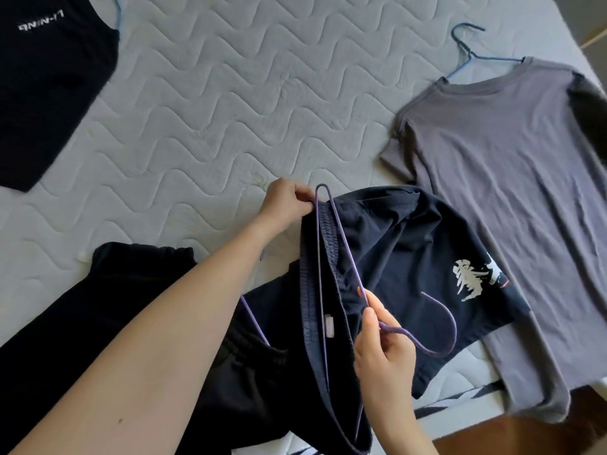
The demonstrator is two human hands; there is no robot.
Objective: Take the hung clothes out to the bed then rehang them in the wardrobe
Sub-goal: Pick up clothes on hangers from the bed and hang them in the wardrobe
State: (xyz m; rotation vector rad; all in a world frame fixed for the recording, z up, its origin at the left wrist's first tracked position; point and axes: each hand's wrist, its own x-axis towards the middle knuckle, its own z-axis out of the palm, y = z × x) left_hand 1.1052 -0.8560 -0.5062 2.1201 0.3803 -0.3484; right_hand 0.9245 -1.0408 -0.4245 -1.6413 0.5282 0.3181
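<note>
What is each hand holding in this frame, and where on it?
Right hand pinches the purple hanger at its neck below the hook; left hand grips its far corner by the waistband of the navy shorts.

I see my left arm reaching in from 8 o'clock, left hand pinching the purple hanger, while my right hand at 5 o'clock grips its neck.

Bed is quilted in pale grey, wavy pattern. Shorts are seen as navy, white print on one leg. Purple hanger noted. T-shirt grey, on blue hanger. Top black, white lettering. Bottom-left garment black.
</note>
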